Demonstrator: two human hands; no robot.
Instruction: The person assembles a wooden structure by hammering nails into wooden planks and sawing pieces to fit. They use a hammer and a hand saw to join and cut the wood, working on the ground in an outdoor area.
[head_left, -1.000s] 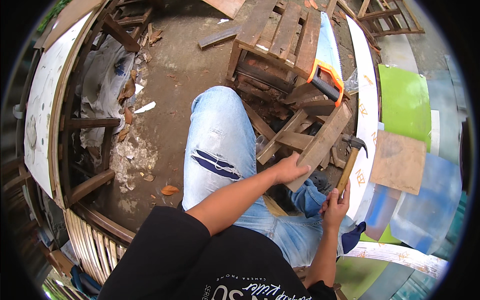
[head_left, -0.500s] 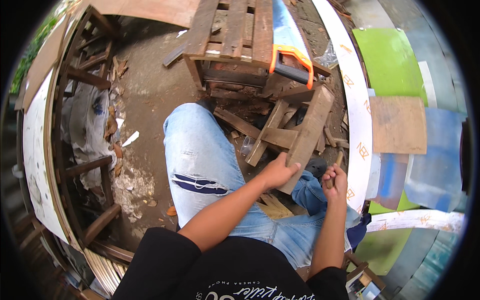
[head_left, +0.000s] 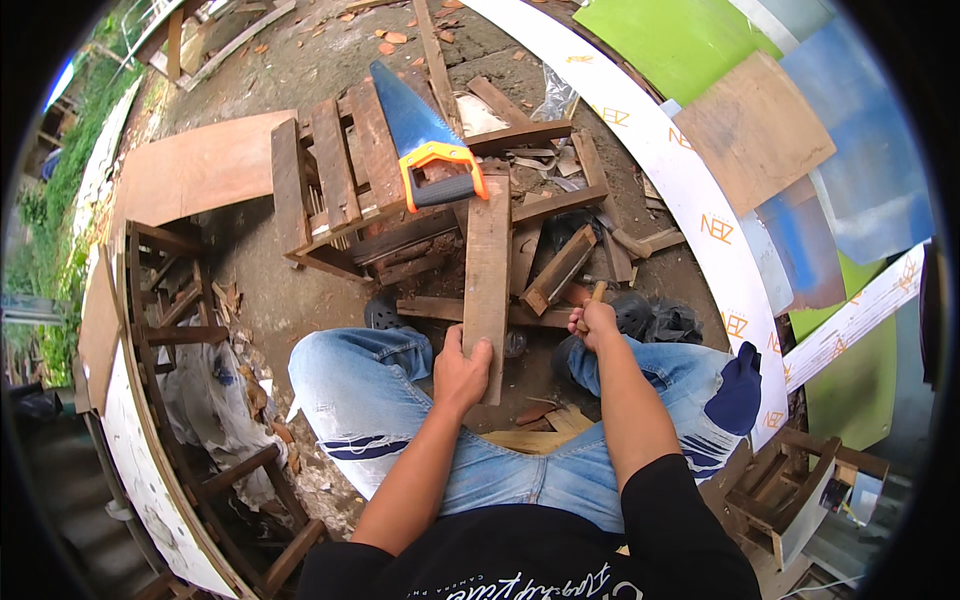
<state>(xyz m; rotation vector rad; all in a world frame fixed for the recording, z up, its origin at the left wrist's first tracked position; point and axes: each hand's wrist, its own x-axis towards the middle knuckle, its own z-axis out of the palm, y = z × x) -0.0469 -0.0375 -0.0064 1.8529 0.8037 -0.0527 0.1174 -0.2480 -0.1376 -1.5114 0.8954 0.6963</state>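
My left hand (head_left: 462, 370) is closed around the near end of a brown wooden plank (head_left: 487, 270), its thumb lying on the top face. The plank points away from me, and its far end reaches the saw's handle. Whether it is fastened to other pieces I cannot tell. My right hand (head_left: 594, 322) is wrapped round the wooden handle (head_left: 599, 292) of what looks like a hammer; its head is hard to make out. A handsaw (head_left: 415, 120) with an orange and black grip lies on a slatted wooden stool (head_left: 335, 170) beyond the plank.
Loose wood pieces (head_left: 562, 268) are piled between my feet and the stool. A white printed board (head_left: 715, 225) curves along the right. At the left stands a dark wooden frame (head_left: 180, 333), and a plywood sheet (head_left: 200, 165) lies behind it.
My view has turned, shifting the scene. The plank, slanted toward the upper right before, now points nearly straight away from me. Both hands keep their holds.
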